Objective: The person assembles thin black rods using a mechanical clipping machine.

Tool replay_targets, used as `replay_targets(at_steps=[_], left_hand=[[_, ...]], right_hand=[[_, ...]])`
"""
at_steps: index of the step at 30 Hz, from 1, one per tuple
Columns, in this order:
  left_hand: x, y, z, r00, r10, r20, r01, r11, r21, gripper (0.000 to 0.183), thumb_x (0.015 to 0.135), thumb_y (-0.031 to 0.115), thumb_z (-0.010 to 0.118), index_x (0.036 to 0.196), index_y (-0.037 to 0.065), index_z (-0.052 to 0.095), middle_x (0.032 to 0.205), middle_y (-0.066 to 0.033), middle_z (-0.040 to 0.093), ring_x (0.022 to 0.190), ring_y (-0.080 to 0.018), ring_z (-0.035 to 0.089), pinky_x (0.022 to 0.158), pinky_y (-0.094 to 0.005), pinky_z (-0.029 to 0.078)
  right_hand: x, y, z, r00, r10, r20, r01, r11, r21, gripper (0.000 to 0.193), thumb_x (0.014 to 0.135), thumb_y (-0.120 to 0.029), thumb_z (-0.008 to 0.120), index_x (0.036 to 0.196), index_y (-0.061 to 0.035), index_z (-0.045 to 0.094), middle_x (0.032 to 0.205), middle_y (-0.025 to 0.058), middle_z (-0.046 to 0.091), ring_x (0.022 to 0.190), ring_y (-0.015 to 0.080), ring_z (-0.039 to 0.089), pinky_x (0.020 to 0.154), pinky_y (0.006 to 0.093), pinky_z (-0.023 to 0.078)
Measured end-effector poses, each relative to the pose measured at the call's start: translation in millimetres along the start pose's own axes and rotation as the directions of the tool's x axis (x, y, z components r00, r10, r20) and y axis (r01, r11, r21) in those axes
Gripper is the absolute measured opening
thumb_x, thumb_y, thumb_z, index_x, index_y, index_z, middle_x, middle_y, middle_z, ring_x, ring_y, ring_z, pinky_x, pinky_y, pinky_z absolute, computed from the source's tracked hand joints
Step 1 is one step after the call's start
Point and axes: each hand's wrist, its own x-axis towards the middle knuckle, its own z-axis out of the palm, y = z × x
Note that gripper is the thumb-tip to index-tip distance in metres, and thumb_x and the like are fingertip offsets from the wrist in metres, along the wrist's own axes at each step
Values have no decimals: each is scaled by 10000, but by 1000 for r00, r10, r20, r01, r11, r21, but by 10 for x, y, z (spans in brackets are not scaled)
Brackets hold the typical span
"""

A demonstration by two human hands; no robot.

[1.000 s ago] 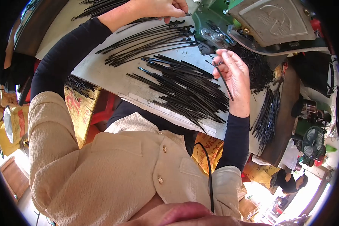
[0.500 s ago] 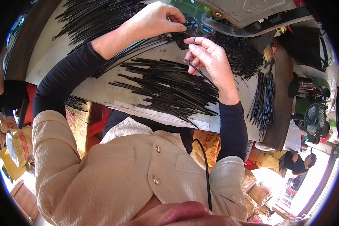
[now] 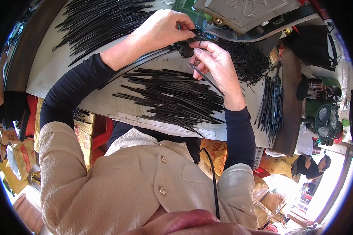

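Observation:
My left hand point(image 3: 162, 29) pinches a bundle of thin black strips point(image 3: 145, 58) at the base of a green machine point(image 3: 188, 8). My right hand point(image 3: 217, 64) is close beside it and holds a single black strip point(image 3: 208, 78) that slants down over the palm. Below both hands, a loose pile of black strips point(image 3: 172, 98) lies on the white tabletop point(image 3: 102, 103). A larger heap of the same strips point(image 3: 98, 19) is spread at the table's far left.
A grey metal plate point(image 3: 247, 11) tops the machine. More black strips point(image 3: 272, 103) lie along the table's right side, next to a dark wooden edge point(image 3: 290, 98). A small green fan point(image 3: 327, 121) stands at the right. Yellow sacks point(image 3: 17, 156) and cartons sit on the floor at the left.
The view has tilted down, so table and hands sit lower in the picture. My right hand has moved left and up to meet my left hand at the machine.

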Motion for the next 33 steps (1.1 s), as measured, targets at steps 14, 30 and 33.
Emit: replay_targets(at_steps=[14, 30, 33], left_hand=[[27, 98, -68, 953, -201, 226, 239, 958, -158, 250, 866, 219, 605, 985, 3, 644, 701, -54, 613, 501, -81, 547, 444, -188, 426], [-86, 118, -55, 903, -267, 336, 422, 696, -581, 305, 878, 248, 580, 944, -42, 650, 621, -31, 557, 417, -50, 434, 381, -193, 328], [-72, 143, -58, 919, -241, 313, 375, 780, -502, 309, 898, 258, 547, 971, -28, 638, 621, -23, 556, 424, -47, 444, 387, -190, 336]], right_hand=[[-1, -44, -22, 999, 36, -11, -36, 999, -23, 269, 912, -145, 516, 1085, 61, 522, 767, 105, 595, 506, 128, 583, 444, 218, 469], [-32, -48, 42, 993, 87, 85, -95, 990, 100, 323, 918, -226, 520, 1100, 41, 536, 761, 95, 600, 493, 91, 550, 426, 191, 427], [-55, -91, 112, 969, 103, 224, -119, 991, 59, 307, 919, -225, 523, 1080, 35, 554, 720, 70, 596, 461, 71, 515, 409, 181, 392]])
